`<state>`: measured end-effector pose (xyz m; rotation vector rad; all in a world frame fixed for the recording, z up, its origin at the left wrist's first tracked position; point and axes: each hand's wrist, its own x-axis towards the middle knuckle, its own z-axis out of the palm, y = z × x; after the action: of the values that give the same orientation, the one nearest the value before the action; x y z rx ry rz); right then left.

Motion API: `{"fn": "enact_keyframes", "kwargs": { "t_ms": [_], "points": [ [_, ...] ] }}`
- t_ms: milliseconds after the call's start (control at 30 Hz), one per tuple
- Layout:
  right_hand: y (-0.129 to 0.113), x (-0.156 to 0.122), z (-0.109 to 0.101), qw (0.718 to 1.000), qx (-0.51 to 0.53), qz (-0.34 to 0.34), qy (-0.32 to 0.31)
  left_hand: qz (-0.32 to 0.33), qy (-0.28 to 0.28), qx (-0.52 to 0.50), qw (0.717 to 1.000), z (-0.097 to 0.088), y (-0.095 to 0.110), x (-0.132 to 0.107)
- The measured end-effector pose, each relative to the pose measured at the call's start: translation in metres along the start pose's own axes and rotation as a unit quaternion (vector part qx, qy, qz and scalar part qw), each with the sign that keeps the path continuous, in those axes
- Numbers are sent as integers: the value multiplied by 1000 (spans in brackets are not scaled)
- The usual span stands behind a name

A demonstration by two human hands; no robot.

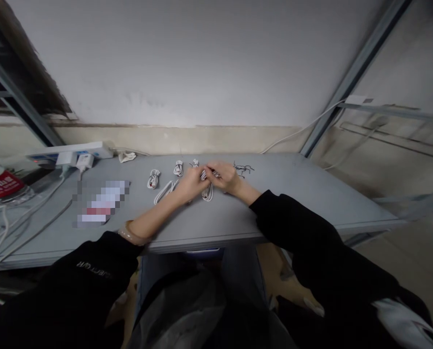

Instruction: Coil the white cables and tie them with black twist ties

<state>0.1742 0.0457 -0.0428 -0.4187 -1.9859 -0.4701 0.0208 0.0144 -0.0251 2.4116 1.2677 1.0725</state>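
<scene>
My left hand and my right hand meet over the middle of the grey table, fingers closed. A bundled white cable is pinched between them; its strands show at the fingertips and a loop shows below. Whether a tie is in the fingers is hidden. Around my left hand lie a coiled white cable, a second coil farther back and a loosely looped white cable partly behind my forearm. Beyond my right hand is a small heap of short black twist ties.
At the left, a power strip holds white plugs with cords trailing forward. A phone-like blurred item lies nearer me. A red-labelled bottle stands at the far left. Metal posts frame the table against the wall.
</scene>
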Motion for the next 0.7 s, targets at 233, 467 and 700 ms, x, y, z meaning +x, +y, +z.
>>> {"fn": "enact_keyframes", "kwargs": {
  "t_ms": [233,467,700],
  "points": [
    [8,4,-5,983,4,185,-11,5,-27,168,985,-1,3,-1],
    [-1,11,-12,949,28,288,-126,-26,-75,232,970,3,9,-2],
    [35,19,-49,883,-92,398,-231,-75,-29,50,995,8,-2,-3]
  ]
}}
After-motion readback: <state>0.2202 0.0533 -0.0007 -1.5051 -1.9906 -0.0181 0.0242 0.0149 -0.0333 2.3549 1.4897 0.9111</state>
